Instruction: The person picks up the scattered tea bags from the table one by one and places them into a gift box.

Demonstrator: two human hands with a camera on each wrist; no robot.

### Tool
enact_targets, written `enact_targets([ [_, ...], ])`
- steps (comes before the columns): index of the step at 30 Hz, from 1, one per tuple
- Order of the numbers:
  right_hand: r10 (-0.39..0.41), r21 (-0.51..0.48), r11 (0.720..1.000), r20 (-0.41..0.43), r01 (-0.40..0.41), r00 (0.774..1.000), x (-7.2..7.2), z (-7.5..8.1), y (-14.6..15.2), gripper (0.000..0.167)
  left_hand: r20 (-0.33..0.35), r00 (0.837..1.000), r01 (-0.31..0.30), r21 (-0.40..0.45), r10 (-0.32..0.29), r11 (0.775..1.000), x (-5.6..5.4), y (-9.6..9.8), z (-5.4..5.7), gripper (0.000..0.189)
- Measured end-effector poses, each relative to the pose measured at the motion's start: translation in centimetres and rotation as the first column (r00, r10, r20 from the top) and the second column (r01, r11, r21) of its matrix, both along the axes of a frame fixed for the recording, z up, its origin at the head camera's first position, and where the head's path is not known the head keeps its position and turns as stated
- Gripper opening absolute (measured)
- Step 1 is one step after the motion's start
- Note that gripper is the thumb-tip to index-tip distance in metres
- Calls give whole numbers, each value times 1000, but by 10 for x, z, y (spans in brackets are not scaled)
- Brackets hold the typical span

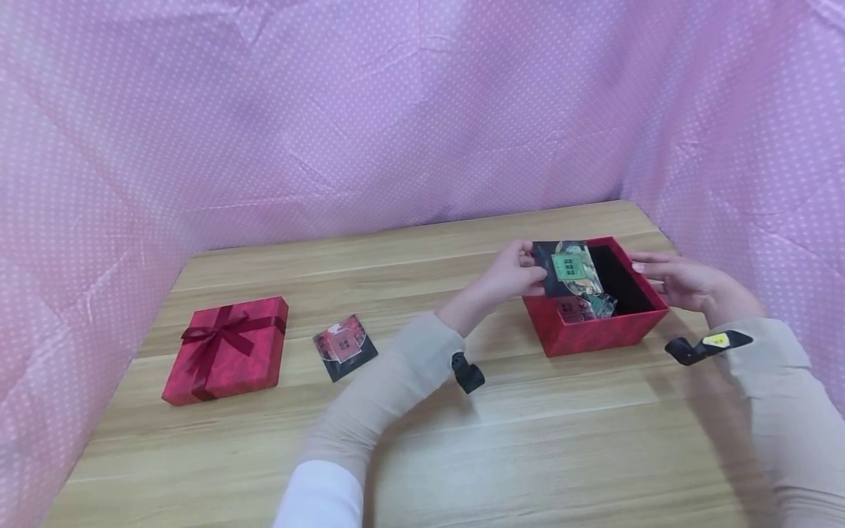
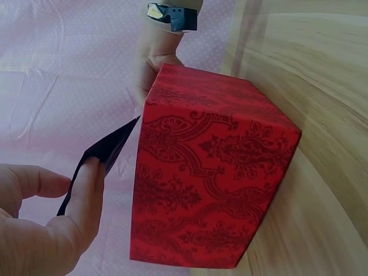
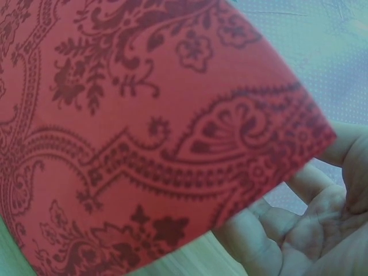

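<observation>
My left hand (image 1: 511,277) pinches a flat dark packet (image 1: 573,270) with a green label between thumb and fingers, over the left part of the open red box (image 1: 594,334). From the left wrist view, the packet (image 2: 106,146) is edge-on, just beside the box rim. Inside the box, another packet (image 1: 574,309) with a reddish label and a crumpled greenish one (image 1: 602,305) show near the front, against a black interior. My right hand (image 1: 683,280) is at the right wall, its extended fingers (image 3: 250,238) against the box, partly hidden by the patterned wall (image 3: 144,115) in the right wrist view.
A red lid (image 1: 247,352) with a dark ribbon bow lies on the left of the wooden table (image 1: 528,440). Between lid and box lies a packet (image 1: 345,346) with a red label. A pink dotted cloth (image 1: 396,117) hangs behind and at both sides.
</observation>
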State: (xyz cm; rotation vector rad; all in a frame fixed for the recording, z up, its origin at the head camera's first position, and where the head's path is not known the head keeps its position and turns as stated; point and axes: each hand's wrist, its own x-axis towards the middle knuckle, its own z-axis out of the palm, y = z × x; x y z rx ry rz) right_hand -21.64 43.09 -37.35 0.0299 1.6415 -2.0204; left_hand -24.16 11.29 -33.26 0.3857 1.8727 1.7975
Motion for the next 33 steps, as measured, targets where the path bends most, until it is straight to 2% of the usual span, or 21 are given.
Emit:
enact_targets([
  [6, 14, -6, 1000, 10, -14, 1000, 0, 2, 3, 39, 7, 999, 35, 8, -35, 999, 0, 18, 1, 36],
  [14, 9, 58, 998, 18, -10, 1000, -1, 2, 2, 37, 42, 999, 31, 25, -32, 999, 5, 39, 4, 38],
  [17, 19, 53, 998, 21, -20, 1000, -1, 2, 2, 38, 43, 998, 40, -3, -39, 999, 7, 44, 5, 41],
  [25, 23, 43, 999, 23, -24, 999, -3, 1, 4, 40, 42, 997, 70, -61, -68, 996, 8, 56, -2, 46],
  [33, 33, 3, 999, -1, -33, 999, -4, -1, 4, 40, 37, 988, 149, -30, -148, 988, 8, 58, -8, 38],
])
